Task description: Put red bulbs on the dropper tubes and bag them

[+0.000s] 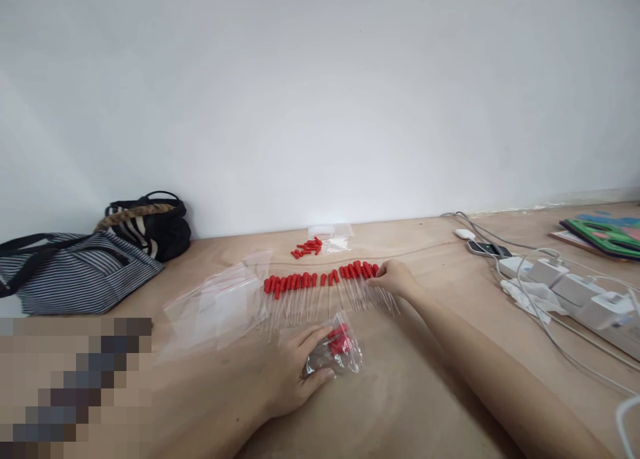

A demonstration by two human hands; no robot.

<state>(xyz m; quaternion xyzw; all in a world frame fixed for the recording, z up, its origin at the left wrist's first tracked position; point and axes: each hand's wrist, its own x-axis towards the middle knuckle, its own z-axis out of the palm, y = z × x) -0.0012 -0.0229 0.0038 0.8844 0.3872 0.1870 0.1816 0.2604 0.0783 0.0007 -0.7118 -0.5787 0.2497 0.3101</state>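
A row of glass droppers with red rubber bulbs (306, 280) lies across the table, thin clear stems pointing toward me. At the row's right end, my right hand (394, 277) is closed in a pinch over a red-bulbed dropper; the fingertips partly hide it. Nearer to me, my left hand (300, 369) grips a small clear zip bag (353, 358) between thumb and fingers, with red bulbs showing inside. Flat clear zip bags (220, 306) overlap left of the row. Behind the row lie loose red bulbs (306, 248) beside a clear bag of thin tubes (336, 239).
A striped bag (90, 272) and a black bag (150, 226) stand at the left against the wall. On the right are a power strip with white chargers (575, 289), loose cables, a small black device (489, 249) and colourful flat sheets (605, 232).
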